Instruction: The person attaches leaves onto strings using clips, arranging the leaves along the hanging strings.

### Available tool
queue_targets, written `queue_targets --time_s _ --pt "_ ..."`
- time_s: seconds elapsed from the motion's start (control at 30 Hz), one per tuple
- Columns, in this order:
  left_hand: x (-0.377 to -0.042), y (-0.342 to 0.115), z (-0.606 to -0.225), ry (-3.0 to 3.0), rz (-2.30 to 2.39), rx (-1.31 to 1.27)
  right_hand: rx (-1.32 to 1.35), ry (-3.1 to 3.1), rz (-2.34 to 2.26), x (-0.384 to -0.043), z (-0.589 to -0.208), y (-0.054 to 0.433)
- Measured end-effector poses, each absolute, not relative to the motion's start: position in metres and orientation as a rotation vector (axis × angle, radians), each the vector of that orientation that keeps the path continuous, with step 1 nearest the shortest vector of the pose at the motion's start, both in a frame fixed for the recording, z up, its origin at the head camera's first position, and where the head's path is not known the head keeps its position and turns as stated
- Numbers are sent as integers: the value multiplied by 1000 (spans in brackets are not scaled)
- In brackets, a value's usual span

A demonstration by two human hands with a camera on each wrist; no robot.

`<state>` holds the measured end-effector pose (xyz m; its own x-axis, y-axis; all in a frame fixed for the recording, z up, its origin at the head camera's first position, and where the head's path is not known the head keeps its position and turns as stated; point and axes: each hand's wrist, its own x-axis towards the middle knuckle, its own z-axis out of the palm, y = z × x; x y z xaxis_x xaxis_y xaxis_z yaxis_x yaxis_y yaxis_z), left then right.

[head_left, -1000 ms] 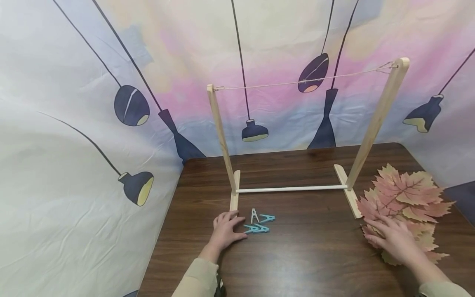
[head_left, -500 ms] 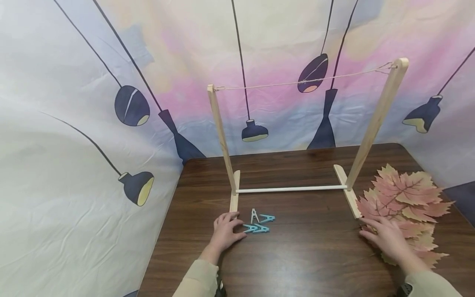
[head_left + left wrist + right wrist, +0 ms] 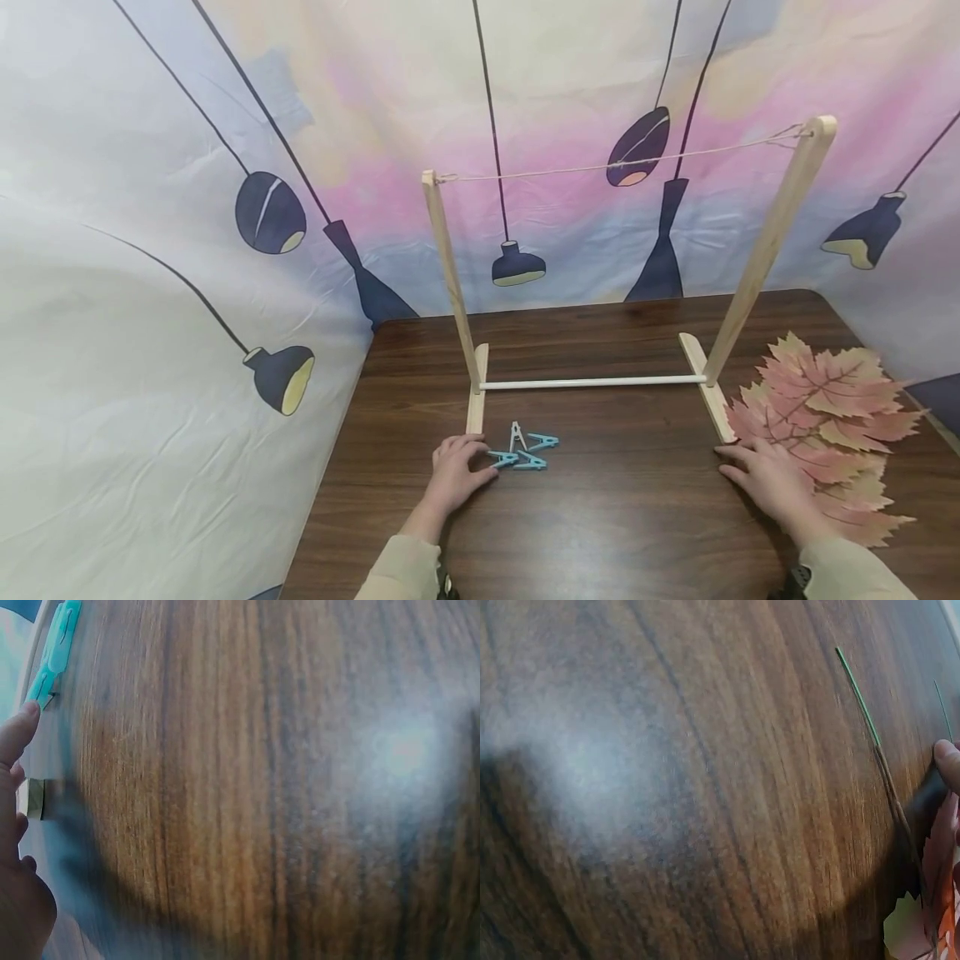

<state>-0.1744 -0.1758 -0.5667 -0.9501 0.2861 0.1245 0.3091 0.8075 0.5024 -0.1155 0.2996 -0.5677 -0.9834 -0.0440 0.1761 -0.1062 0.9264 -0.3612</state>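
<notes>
My left hand [image 3: 456, 473] rests on the table with spread fingers, in front of the stand's left foot [image 3: 476, 410]. Its fingertips are at the end of one light-blue clothespin [image 3: 503, 459]; in the left wrist view the thumb meets a turquoise clothespin [image 3: 46, 675]. Two more blue clothespins and a pale clothespin [image 3: 517, 435] lie close by. My right hand [image 3: 776, 483], fingers extended, is beside the stand's right foot [image 3: 720, 412], over the left edge of pink-and-yellow artificial maple leaves [image 3: 832, 392]. In the right wrist view a thin green stem [image 3: 857, 694] shows; a second reaches the thumb.
A wooden stand with two posts [image 3: 772, 237] and a white crossbar [image 3: 592, 383] rises at the back. A string [image 3: 558, 171] is tied between the post tops. Behind the brown table [image 3: 600, 533] hangs a cloth backdrop [image 3: 180, 467] printed with lamps.
My right hand has slid left off the leaves toward the stand's right foot. The clothespin at my left fingertips has shifted slightly left, apart from its neighbour.
</notes>
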Motion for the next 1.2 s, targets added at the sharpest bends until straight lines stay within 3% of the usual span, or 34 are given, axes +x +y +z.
queue_targets --time_s 0.57,1.2 --pt "-175 -177 -564 -2958 -1046 -344 334 -2649 555 -122 -565 295" --pt "-186 -175 -545 -2835 -1290 -158 369 -2536 709 -129 -506 262"
